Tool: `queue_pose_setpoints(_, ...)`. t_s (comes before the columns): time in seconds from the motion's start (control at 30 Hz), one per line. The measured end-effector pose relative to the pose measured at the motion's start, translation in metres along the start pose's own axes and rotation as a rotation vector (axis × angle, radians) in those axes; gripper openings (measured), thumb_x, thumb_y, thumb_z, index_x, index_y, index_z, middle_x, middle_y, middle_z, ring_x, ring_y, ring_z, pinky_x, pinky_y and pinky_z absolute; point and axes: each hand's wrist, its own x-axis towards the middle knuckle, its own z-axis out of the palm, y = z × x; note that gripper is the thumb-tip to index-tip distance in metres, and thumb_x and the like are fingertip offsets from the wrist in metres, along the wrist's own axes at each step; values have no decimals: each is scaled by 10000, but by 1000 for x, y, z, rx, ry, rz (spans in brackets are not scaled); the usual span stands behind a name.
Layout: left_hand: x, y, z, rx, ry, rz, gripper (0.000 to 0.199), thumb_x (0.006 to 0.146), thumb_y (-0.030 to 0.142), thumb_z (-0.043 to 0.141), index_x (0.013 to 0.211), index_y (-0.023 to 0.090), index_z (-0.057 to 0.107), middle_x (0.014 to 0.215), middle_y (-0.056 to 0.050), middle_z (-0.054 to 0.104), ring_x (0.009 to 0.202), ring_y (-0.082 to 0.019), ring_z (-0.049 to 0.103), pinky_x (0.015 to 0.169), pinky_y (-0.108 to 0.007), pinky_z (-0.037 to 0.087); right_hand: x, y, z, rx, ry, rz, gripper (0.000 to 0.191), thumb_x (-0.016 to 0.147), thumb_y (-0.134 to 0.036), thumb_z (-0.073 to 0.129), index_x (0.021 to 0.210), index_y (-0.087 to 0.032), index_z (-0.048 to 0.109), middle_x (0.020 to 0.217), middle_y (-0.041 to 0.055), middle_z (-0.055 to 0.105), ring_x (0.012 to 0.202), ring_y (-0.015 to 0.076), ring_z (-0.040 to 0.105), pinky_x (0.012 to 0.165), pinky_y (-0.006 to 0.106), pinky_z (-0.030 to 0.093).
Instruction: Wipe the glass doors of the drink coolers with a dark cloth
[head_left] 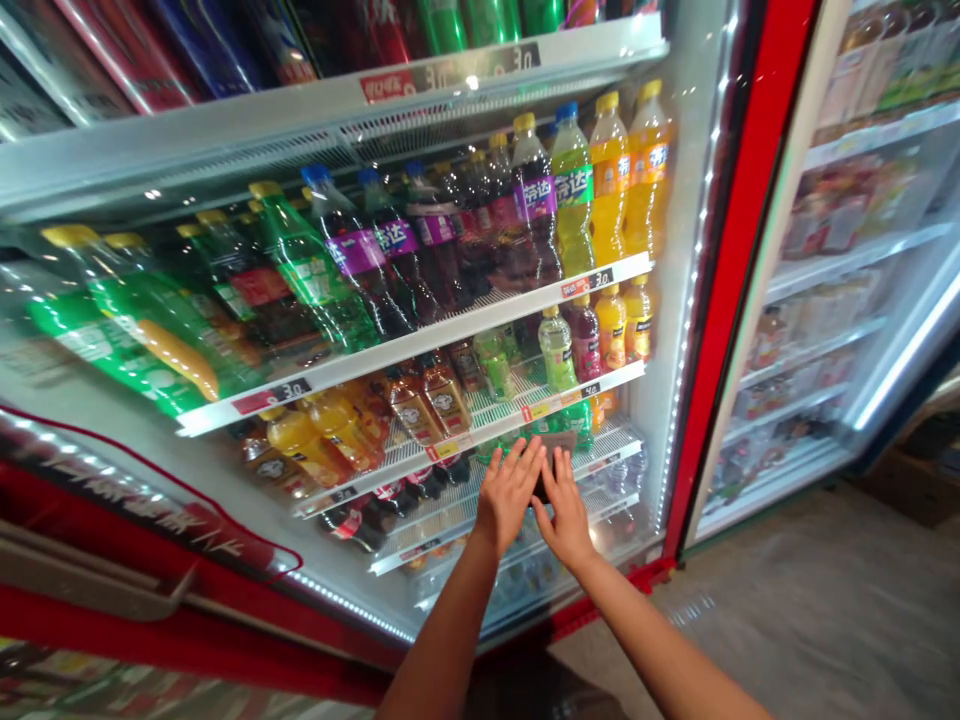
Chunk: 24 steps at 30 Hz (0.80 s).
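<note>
Both my arms reach forward toward a lit drinks fridge. My left hand (508, 492) is held flat with its fingers stretched and holds nothing. Close beside it on the right, my right hand (562, 508) has its fingers and thumb spread, also with nothing in it. The fingertips lie in front of the lower shelves, near green bottles (577, 425); whether they touch anything cannot be made out. A small dark shape (541, 486) shows between the hands. Above stand a pale green bottle (556, 350) and orange bottles (608, 180).
White shelf edges (420, 345) with price tags cross the fridge. Green bottles (112, 330) lean at the left. A red door frame (739, 250) separates a second stocked fridge (847, 240) at the right. Grey floor (817, 590) shows at the lower right.
</note>
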Motion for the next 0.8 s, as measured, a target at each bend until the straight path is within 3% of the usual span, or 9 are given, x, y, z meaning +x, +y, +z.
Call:
queue_pose_setpoints(0.17, -60, -25, -14, -18, 25, -85, 583, 993, 151, 461, 1567, 144, 358, 1583, -124, 437, 1538, -236, 291, 1269, -504, 202, -20, -28, 42, -103, 26, -133, 739, 918, -157, 561, 1598, -311, 316, 1694, 78, 235, 1558, 323, 214, 1155, 561, 426)
queue_pose_setpoints(0.3, -85, -32, -11, -14, 68, -34, 645, 980, 108, 473, 1594, 139, 279, 1563, -123, 472, 1546, -222, 266, 1277, -488, 185, -19, -16, 45, -191, -28, -239, 707, 877, -109, 566, 1541, -311, 433, 1612, 70, 422, 1542, 287, 265, 1209, 605, 314)
queue_pose_setpoints(0.4, -81, -32, -6, -24, 66, -21, 672, 975, 108, 480, 1605, 154, 251, 1570, -117, 460, 1532, -216, 303, 1275, -463, 201, -11, 8, 27, -239, -58, -252, 743, 868, -88, 554, 1544, -361, 413, 1590, 26, 459, 1550, 276, 241, 1227, 624, 251)
queue_pose_setpoints(0.47, -73, -31, -4, -27, 20, -29, 656, 981, 132, 464, 1604, 162, 263, 1581, -120, 438, 1511, -218, 350, 1270, -452, 211, -14, 20, 17, -252, -16, -175, 802, 852, -56, 529, 1574, -357, 355, 1631, 25, 392, 1566, 296, 186, 1212, 622, 286)
queue_pose_setpoints(0.6, -63, -32, 0, -35, -76, -49, 603, 984, 156, 421, 1581, 169, 342, 1575, -128, 431, 1481, -237, 408, 1260, -460, 223, -38, 15, 26, -196, 61, 27, 838, 875, -87, 528, 1629, -265, 211, 1692, 102, 235, 1578, 345, 96, 1140, 604, 411)
queue_pose_setpoints(0.7, -62, -32, 4, -42, -51, -38, 588, 983, 144, 402, 1568, 193, 375, 1566, -109, 445, 1470, -234, 426, 1261, -464, 212, -40, 3, 37, -169, 41, 4, 741, 892, -114, 540, 1586, -261, 327, 1630, 116, 374, 1575, 340, 113, 1149, 616, 386)
queue_pose_setpoints(0.8, -60, -32, 8, -55, -3, 0, 604, 986, 151, 402, 1584, 190, 328, 1564, -111, 449, 1474, -219, 420, 1266, -445, 202, -19, 8, 29, -175, 83, -16, 622, 874, -65, 498, 1447, -306, 518, 1507, 69, 529, 1557, 287, 203, 1184, 578, 341)
